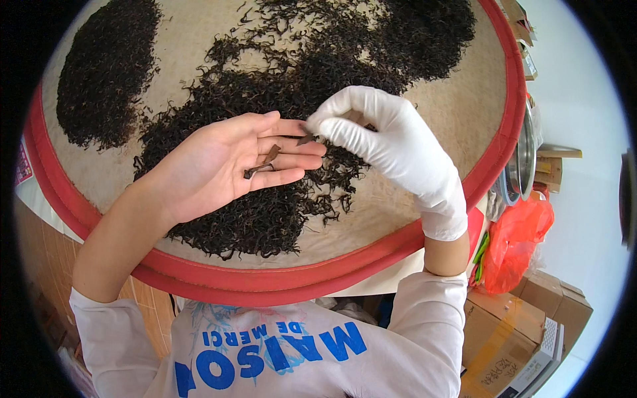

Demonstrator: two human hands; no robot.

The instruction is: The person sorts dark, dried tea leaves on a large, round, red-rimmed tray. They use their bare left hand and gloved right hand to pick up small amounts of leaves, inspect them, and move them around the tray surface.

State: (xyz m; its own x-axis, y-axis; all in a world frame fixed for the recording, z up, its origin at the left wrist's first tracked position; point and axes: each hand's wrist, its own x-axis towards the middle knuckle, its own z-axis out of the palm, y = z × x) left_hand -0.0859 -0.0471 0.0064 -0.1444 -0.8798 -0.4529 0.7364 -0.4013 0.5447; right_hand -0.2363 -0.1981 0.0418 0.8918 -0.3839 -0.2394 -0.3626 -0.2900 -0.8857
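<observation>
My left hand (pixel 239 154), bare and palm up, is over the dark heap of dried, twisted tea leaves (pixel 249 224). A brown leaf piece with a dark stem (pixel 264 163) lies across its fingers. My right hand (pixel 388 134), in a white glove, has thumb and forefinger pinched together at the left fingertips. A small dark leaf fragment (pixel 305 137) shows at that pinch, touching or just above the left fingers. The leaves are spread on a round tray (pixel 388 214) with a pale woven surface and a red cloth rim.
A separate leaf pile (pixel 104 74) lies at the tray's far left. Right of the tray are metal bowls (pixel 526 149), a red plastic bag (pixel 520 244) and cardboard boxes (pixel 502 318), beside a white wall. The red rim (pixel 278 283) curves close to my body.
</observation>
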